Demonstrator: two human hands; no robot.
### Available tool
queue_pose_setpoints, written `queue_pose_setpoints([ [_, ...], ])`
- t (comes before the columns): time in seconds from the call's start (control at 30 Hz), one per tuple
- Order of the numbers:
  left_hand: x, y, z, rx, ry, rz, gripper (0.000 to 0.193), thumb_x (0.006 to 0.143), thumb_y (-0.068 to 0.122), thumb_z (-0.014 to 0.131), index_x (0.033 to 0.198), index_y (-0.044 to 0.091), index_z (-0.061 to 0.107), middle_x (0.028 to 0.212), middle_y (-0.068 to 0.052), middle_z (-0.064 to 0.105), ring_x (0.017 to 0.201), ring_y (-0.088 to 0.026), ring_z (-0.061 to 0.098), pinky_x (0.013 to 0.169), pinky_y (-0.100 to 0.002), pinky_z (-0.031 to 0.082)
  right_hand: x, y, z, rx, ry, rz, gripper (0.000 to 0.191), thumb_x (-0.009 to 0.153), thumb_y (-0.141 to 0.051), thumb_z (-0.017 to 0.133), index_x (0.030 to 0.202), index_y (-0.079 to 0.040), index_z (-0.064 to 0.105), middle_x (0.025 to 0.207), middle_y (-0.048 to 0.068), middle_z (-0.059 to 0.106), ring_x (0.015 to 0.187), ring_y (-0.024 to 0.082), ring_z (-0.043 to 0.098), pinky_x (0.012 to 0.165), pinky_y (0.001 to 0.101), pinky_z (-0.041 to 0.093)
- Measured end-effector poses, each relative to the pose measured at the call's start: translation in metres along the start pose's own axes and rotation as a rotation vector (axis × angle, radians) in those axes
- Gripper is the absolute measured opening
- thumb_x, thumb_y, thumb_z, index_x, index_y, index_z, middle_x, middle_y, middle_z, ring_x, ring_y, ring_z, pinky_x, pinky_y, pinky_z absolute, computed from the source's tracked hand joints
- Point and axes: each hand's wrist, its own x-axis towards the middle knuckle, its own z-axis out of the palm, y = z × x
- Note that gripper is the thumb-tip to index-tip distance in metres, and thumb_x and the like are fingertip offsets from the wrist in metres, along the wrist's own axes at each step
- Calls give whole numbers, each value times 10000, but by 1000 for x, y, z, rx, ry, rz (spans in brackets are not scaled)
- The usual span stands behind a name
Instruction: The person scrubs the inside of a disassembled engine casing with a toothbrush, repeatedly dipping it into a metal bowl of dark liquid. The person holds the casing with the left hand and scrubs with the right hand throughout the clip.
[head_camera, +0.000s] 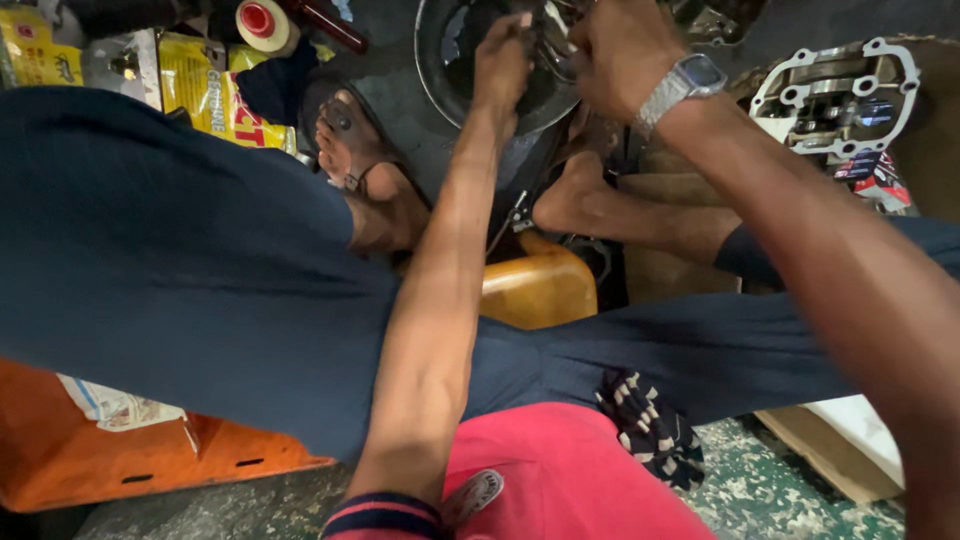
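Observation:
Both my arms reach forward over my dark blue trouser legs to a round dark metal engine part (470, 85) at the top middle. My left hand (503, 62) has its fingers closed on something small at the rim of that part; what it grips is blurred. My right hand (618, 52), with a silver wristwatch (683, 87) on the wrist, is curled around shiny metal pieces inside the same part. My bare feet rest just below it, the left one (365, 170) in a sandal.
A silver engine cover with bolt holes (838, 92) lies at the upper right. Yellow packets (205, 85) and a roll of tape (262, 24) sit at the upper left. An orange-yellow container (537, 285) stands between my legs, an orange crate (120, 460) at the lower left.

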Motion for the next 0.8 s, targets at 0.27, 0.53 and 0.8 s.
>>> queue_pose_setpoints([
  [0.27, 11, 2, -5, -17, 16, 142, 317, 1025, 287, 609, 1193, 52, 738, 932, -11, 708, 786, -117, 577, 695, -302, 492, -48, -29, -30, -68, 3, 40, 242, 1049, -188, 643, 1235, -60, 731, 877, 273, 692, 782, 459, 678, 694, 530, 549],
  [0.53, 17, 12, -10, 50, 65, 133, 432, 1004, 324, 545, 1348, 91, 664, 1440, -80, 638, 1173, -286, 636, 950, -391, 509, -48, -60, 76, 214, 132, 92, 356, 923, -98, 627, 1271, -81, 702, 1066, 280, 710, 1048, 474, 653, 950, 558, 489],
  [0.8, 7, 12, -14, 406, 106, -22, 518, 970, 570, 510, 1247, 202, 748, 1312, -170, 699, 1288, -367, 612, 1068, -404, 458, 55, -69, 112, 60, 144, 160, 372, 897, -166, 658, 1261, -90, 677, 1104, 260, 694, 1056, 484, 641, 957, 581, 467],
])
